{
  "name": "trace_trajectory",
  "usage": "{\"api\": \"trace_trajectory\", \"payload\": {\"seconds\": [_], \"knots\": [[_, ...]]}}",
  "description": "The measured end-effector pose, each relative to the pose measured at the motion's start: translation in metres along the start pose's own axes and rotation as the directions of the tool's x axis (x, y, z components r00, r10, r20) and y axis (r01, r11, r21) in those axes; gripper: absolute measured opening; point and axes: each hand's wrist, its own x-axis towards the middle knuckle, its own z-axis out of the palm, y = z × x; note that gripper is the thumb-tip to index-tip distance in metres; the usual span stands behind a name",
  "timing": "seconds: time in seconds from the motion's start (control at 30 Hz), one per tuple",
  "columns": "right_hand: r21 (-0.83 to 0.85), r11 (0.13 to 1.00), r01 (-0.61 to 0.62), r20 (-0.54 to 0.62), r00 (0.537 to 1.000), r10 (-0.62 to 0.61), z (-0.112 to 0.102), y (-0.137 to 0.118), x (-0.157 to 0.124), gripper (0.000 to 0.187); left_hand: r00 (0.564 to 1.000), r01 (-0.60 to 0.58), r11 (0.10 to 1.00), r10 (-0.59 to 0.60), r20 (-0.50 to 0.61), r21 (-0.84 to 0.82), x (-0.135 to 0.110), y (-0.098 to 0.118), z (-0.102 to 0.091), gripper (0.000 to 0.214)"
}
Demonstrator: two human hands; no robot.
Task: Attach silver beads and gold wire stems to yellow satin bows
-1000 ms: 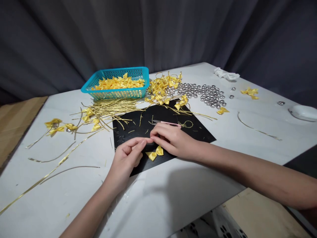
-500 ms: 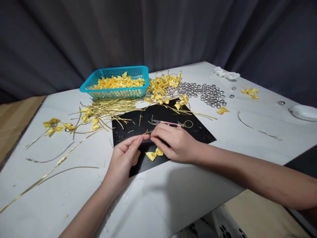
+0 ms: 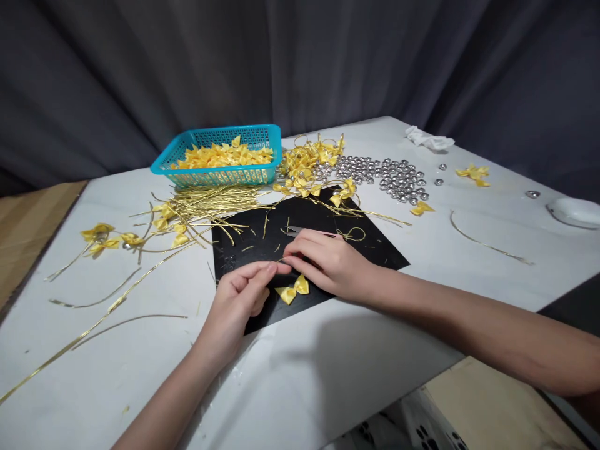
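Above the black mat (image 3: 375,250), my left hand (image 3: 241,294) pinches thumb against forefinger. The fingertips of my right hand (image 3: 330,262) close just beside them. Between the two pinches shows a short bit of thin gold cord (image 3: 280,260); the rest of it is hidden by my fingers. Right below them a yellow ribbon bow (image 3: 293,290) lies on the mat, touched by neither hand. Behind my right hand lie small scissors (image 3: 291,231) with pink handles, partly covered by it. A looped gold cord (image 3: 359,235) is next to the handles.
A turquoise basket (image 3: 215,174) holds many yellow bows. In front of it lies a bundle of gold cords (image 3: 215,203). Finished-looking bows with cord loops (image 3: 304,165) sit beside silver heart-shaped beads (image 3: 403,178). A white dish (image 3: 574,212) stands at the right edge.
My left fingertips have shifted slightly right and down, and overlap closer to my right fingertips. More of the bow on the mat shows. The other things have not moved.
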Motion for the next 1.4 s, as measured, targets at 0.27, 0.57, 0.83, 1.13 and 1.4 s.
{"api": "trace_trajectory", "payload": {"seconds": [0.27, 0.57, 0.83, 1.13, 1.4], "knots": [[-0.181, 0.977, 0.110, 0.085, 0.992, -0.096, 0.0001, -0.0030, -0.0007, 0.028, 0.998, -0.029, 1.000, 0.028, -0.051, -0.012, 0.0012, 0.0003, 0.0005, 0.041], [-0.206, 0.948, 0.243, 0.065, 0.970, -0.235, -0.0020, -0.0051, -0.0033, 0.026, 0.975, -0.170, 0.944, 0.203, -0.093, 0.283, 0.0012, -0.0041, 0.0032, 0.024], [0.037, 0.999, 0.035, 0.089, 0.995, -0.039, -0.0028, -0.0050, 0.0003, 0.023, 0.964, -0.196, 0.850, 0.258, -0.062, 0.489, -0.0025, -0.0054, 0.0041, 0.020], [0.175, 0.979, 0.106, -0.044, 0.994, -0.100, -0.0030, -0.0013, -0.0023, 0.022, 0.978, -0.168, 0.906, 0.204, -0.054, 0.388, -0.0009, 0.0003, 0.0034, 0.021], [0.078, 0.992, 0.095, 0.024, 0.995, -0.097, -0.0051, 0.0015, 0.0000, 0.022, 0.979, -0.169, 0.902, 0.202, -0.041, 0.397, -0.0031, -0.0017, 0.0011, 0.023]]}}
